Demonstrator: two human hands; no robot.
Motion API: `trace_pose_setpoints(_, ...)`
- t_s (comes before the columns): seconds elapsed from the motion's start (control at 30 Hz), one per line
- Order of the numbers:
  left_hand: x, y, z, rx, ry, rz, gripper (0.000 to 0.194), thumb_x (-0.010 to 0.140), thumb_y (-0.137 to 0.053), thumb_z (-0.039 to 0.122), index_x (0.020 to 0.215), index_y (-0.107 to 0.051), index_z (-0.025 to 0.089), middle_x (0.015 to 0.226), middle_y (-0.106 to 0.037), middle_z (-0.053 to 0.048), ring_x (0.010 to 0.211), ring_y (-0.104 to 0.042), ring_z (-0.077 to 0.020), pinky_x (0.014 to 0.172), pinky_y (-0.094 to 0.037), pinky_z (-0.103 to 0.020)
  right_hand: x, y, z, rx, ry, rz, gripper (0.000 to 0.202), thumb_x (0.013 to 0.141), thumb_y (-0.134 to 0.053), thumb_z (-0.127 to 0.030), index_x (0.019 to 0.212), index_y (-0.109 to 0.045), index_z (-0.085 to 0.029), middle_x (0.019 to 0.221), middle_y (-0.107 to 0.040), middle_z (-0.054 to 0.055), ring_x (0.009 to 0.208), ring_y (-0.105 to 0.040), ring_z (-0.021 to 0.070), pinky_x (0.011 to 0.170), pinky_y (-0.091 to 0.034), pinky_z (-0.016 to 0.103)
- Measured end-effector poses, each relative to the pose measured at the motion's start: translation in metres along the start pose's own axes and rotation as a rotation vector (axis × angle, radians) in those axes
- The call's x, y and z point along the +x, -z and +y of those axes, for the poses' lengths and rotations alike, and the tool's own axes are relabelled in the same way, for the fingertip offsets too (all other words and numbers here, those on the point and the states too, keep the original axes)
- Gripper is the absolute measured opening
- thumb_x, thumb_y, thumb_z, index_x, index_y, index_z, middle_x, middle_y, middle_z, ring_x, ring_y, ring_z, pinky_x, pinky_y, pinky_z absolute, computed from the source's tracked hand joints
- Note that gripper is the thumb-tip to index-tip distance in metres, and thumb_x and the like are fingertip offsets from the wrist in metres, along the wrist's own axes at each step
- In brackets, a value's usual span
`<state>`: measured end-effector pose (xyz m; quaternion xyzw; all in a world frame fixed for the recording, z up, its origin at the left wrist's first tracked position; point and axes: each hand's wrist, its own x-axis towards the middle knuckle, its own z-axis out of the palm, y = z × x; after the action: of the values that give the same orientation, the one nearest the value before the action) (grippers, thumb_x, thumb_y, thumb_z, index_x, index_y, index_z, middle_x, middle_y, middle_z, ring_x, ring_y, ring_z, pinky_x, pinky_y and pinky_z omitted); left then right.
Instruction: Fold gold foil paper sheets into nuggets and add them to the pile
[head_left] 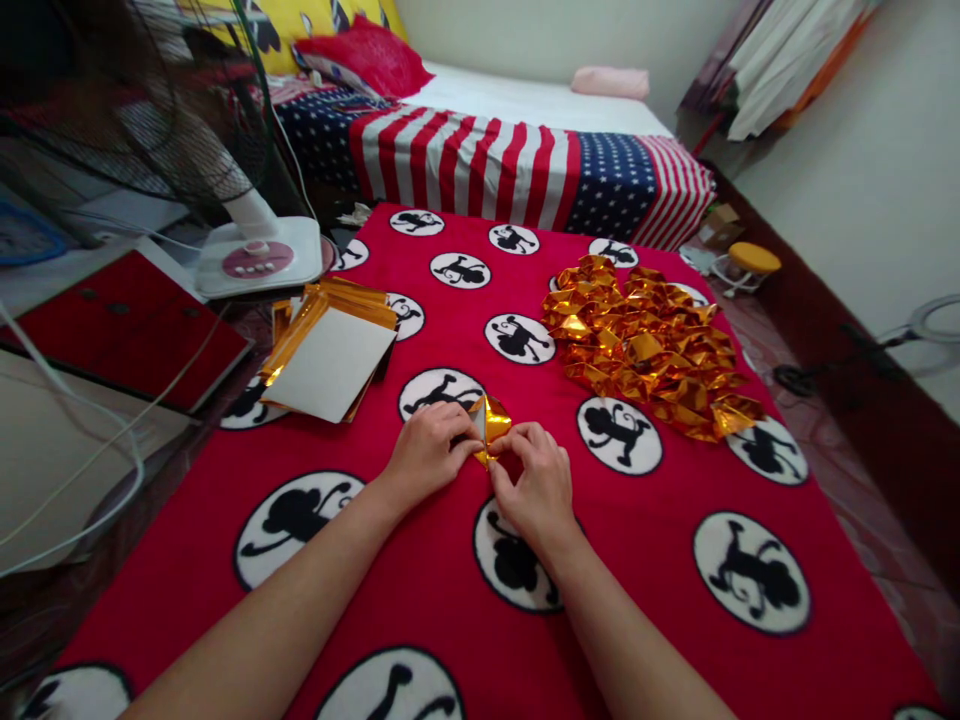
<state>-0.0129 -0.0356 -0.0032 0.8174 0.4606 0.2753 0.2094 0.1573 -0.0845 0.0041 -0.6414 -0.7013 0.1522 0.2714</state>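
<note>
Between my two hands is a small piece of gold foil paper (496,420), partly folded, with a pale underside showing on its left. My left hand (433,445) pinches its left edge between thumb and fingers. From the right, my right hand (536,480) grips the lower right edge with thumb and forefinger. Ahead and to the left lies a stack of flat gold foil sheets (337,365), its top sheet pale side up. A heap of folded gold foil pieces (645,345) spreads over the right side.
Everything lies on a red cloth (652,600) printed with black figures in white circles. A white fan base (259,255) stands beyond the sheets at the left. Behind is a bed (487,160) with a flag-patterned cover. A yellow-topped stool (754,258) is at the right.
</note>
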Motion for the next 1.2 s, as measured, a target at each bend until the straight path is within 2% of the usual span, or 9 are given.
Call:
trace_pose_setpoints(0.37, 0.0023, -0.0011, -0.0032, -0.056, 0.007, 0.007, 0.005, 0.078, -0.074, 0.02, 0.075, -0.069, 0.019, 0.081, -0.065, -0.002, 0.084, -0.059, -0.0171, 0.077, -0.043, -0.03, -0.0003, -0.0004, 0.0, -0.005, 0.007, -0.002, 0.008, 0.078, -0.067, -0.02, 0.085, -0.067, -0.023, 0.097, -0.061, 0.003, 0.094, -0.054, 0.0215, 0.076, -0.034, 0.033)
trace_pose_setpoints(0.83, 0.0029, 0.0014, -0.0053, -0.16, 0.067, -0.024, 0.006, 0.08, -0.07, 0.019, 0.075, -0.071, 0.021, 0.073, -0.068, 0.001, 0.075, -0.056, -0.0151, 0.072, -0.039, -0.028, -0.0009, -0.0022, 0.0019, 0.008, 0.006, 0.012, 0.009, 0.077, -0.067, -0.018, 0.084, -0.067, -0.023, 0.097, -0.061, 0.002, 0.093, -0.054, 0.0203, 0.076, -0.033, 0.033)
trace_pose_setpoints(1.03, 0.0021, 0.0033, -0.0039, -0.178, 0.104, -0.06, 0.004, 0.081, -0.069, 0.022, 0.08, -0.072, 0.023, 0.073, -0.066, 0.001, 0.073, -0.056, -0.015, 0.071, -0.039, -0.028, -0.0006, -0.0001, 0.0005, 0.02, 0.016, 0.017, 0.009, 0.077, -0.067, -0.018, 0.084, -0.067, -0.023, 0.096, -0.061, 0.002, 0.092, -0.054, 0.0203, 0.076, -0.033, 0.033)
trace_pose_setpoints(1.2, 0.0035, 0.0075, 0.0002, -0.166, 0.109, -0.104, 0.006, 0.078, -0.069, 0.018, 0.084, -0.067, 0.021, 0.077, -0.07, 0.002, 0.078, -0.061, -0.0167, 0.077, -0.041, -0.03, -0.0006, -0.0002, 0.001, 0.018, 0.017, 0.013, 0.007, 0.078, -0.068, -0.019, 0.084, -0.067, -0.023, 0.096, -0.061, 0.002, 0.092, -0.054, 0.0207, 0.076, -0.033, 0.033)
